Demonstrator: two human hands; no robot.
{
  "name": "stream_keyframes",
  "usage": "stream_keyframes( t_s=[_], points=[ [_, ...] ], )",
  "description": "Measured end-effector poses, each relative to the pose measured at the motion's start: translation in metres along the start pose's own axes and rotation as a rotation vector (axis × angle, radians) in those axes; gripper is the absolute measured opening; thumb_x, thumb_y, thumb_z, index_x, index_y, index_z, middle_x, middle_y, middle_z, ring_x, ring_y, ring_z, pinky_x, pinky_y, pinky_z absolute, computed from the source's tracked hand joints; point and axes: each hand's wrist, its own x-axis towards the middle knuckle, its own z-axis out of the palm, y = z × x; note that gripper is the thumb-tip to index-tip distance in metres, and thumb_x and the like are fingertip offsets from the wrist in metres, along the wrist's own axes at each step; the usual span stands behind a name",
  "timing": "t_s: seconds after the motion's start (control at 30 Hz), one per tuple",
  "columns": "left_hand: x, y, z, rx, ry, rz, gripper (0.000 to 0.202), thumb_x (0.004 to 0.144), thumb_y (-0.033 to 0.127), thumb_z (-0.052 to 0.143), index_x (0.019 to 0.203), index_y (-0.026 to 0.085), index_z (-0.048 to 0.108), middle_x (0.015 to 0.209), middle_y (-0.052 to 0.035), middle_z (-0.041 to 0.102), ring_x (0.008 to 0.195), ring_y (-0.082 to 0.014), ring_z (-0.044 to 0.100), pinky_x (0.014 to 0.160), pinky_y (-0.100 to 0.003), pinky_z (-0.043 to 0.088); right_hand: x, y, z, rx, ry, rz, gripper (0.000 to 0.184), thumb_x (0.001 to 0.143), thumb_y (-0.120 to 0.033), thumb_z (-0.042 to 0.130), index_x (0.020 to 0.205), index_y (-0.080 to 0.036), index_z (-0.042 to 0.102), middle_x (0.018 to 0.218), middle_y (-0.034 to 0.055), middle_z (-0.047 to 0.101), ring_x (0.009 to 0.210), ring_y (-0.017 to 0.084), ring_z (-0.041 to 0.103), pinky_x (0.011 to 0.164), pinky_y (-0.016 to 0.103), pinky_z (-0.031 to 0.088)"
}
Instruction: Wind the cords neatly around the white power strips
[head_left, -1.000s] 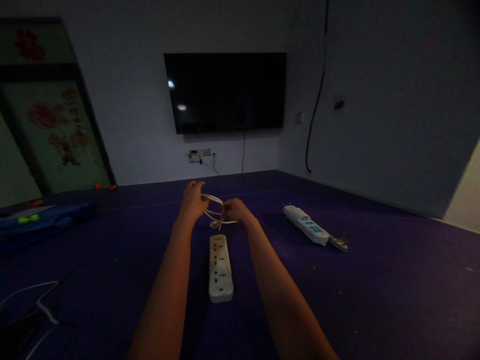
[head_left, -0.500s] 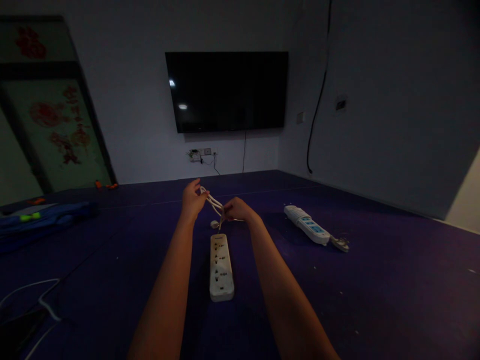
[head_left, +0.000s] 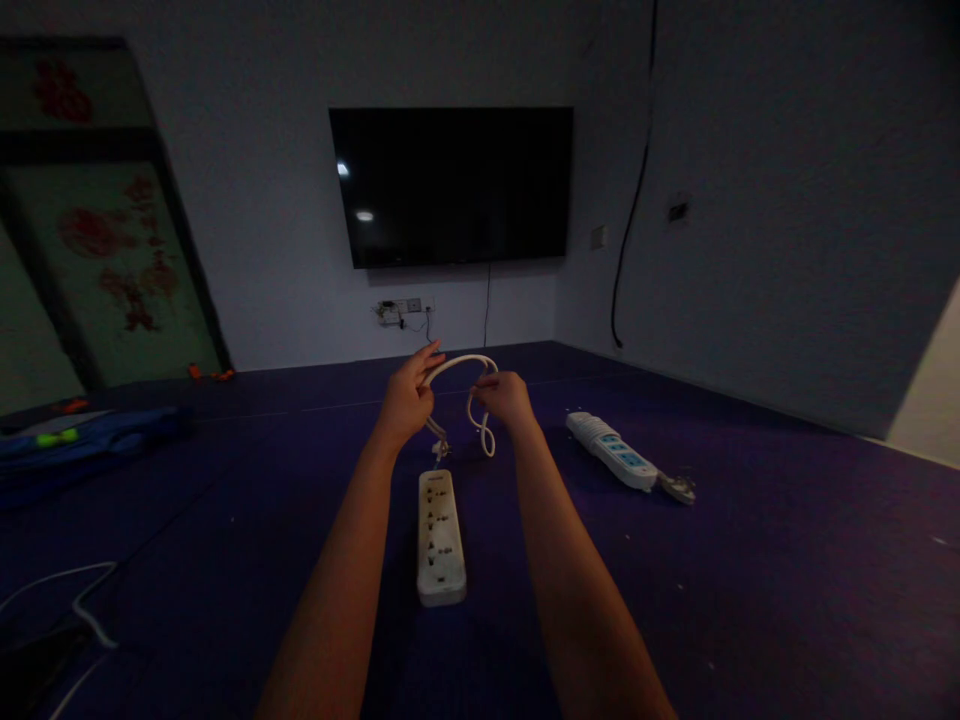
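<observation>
A white power strip point(head_left: 441, 540) lies lengthwise on the purple floor, pointing away from me. Its white cord point(head_left: 466, 359) rises off the far end and arches between my hands. My left hand point(head_left: 409, 398) is closed on the cord, some fingertips stretched out. My right hand point(head_left: 506, 397) pinches the cord on the other side, with a small loop dangling below the fingers. The white plug point(head_left: 441, 450) hangs or rests just beyond the strip; which, I cannot tell.
A second power strip point(head_left: 621, 458) with blue sockets, its cord wound round it, lies to the right. Blue cloth point(head_left: 112, 435) is at the left, and a white cable point(head_left: 90, 610) at near left. A television point(head_left: 454, 190) hangs on the far wall.
My hands held a bunched, folded cord; now it spreads into an open arch between them. Both hands have shifted to the right, and a loop hangs from the right hand.
</observation>
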Motion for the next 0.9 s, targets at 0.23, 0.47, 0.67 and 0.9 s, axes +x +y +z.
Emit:
stream_keyframes(
  t_s=[0.23,0.47,0.67,0.9],
  points=[
    [-0.002,0.009,0.006,0.070,-0.080,0.026,0.073,0.072,-0.007,0.042,0.140,0.018,0.038,0.125,-0.0118,0.062,0.117,-0.0169,0.057,0.096,-0.030,0.045,-0.014,-0.009,-0.015,0.009,0.339,0.051,0.033,0.071,-0.037,0.071,0.097,-0.017,0.068,0.104,0.0102,0.068,0.096,0.022,0.063,0.078,0.027,0.045],
    [-0.002,0.014,0.004,0.171,-0.041,0.062,0.066,0.075,-0.006,0.042,0.137,0.017,0.042,0.116,-0.0082,0.068,0.118,-0.0151,0.056,0.105,-0.034,0.037,-0.022,-0.017,-0.022,0.054,0.522,0.013,0.036,0.073,-0.030,0.069,0.107,-0.017,0.064,0.107,0.0111,0.065,0.097,0.024,0.060,0.080,0.030,0.044],
    [0.001,0.007,0.001,0.327,0.107,0.056,0.056,0.076,-0.001,0.050,0.129,0.018,0.052,0.114,-0.0069,0.069,0.113,-0.0163,0.059,0.102,-0.033,0.039,-0.026,-0.023,-0.027,0.024,0.371,0.066,0.027,0.079,-0.037,0.062,0.096,-0.021,0.074,0.095,0.0119,0.072,0.094,0.025,0.064,0.072,0.027,0.042],
    [-0.001,0.003,-0.007,0.658,0.268,-0.232,0.035,0.079,0.047,0.059,0.077,0.014,0.070,0.079,-0.0103,0.071,0.074,-0.0214,0.064,0.065,-0.030,0.043,-0.025,-0.022,-0.027,-0.021,0.435,0.089,0.036,0.079,-0.049,0.059,0.078,-0.018,0.077,0.074,0.0117,0.072,0.076,0.023,0.067,0.061,0.025,0.041]
  ],
)
